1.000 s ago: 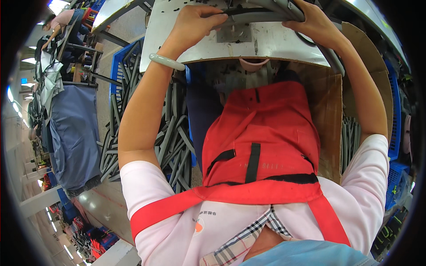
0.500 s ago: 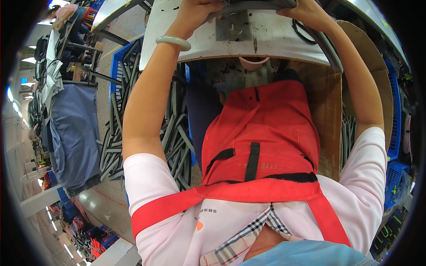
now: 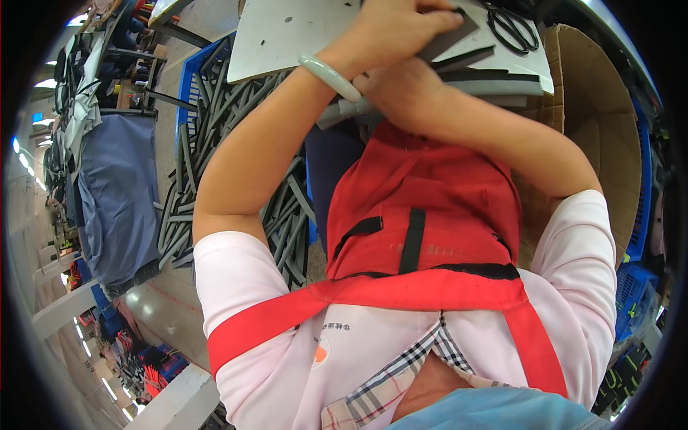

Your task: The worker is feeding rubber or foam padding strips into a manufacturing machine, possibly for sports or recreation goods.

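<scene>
Both hands drawn back to tabletop (image 3: 287, 43) near edge: left hand (image 3: 390, 29) grips dark strips (image 3: 459, 50); right hand (image 3: 401, 89) beneath, grasp unclear. One scissors (image 3: 512, 29).

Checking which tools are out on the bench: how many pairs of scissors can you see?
1: black-handled scissors lie on the grey worktable at its far right, beyond the right hand. The hands and arms may hide others.
</scene>
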{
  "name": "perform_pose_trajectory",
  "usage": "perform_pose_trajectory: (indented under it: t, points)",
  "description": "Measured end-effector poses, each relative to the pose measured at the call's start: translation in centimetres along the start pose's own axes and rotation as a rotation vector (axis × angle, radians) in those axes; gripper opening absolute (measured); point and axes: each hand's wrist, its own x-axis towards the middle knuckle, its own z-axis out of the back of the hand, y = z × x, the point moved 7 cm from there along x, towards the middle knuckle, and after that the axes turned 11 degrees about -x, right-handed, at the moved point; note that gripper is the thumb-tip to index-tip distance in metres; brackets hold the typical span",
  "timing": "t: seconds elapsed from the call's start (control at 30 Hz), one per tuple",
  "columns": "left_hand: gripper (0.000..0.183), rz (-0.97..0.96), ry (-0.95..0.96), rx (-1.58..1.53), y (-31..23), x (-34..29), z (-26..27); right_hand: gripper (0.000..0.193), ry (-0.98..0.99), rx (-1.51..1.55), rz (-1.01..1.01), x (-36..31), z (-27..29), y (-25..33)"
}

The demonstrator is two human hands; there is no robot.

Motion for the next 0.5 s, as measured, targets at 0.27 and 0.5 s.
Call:
perform_pose_trajectory:
  t: [0.27,0.5]
  points:
    - [0.048,0.435,0.263,0.093,8.9,-7.4,6.7,0.059,-0.234,0.268,-0.211,-8.5,4.8,-14.4]
    - [0.028,0.137,0.005,0.224,2.0,-1.6,7.7,0.058,-0.003,0.588,-0.476,-8.5,7.5,-18.4]
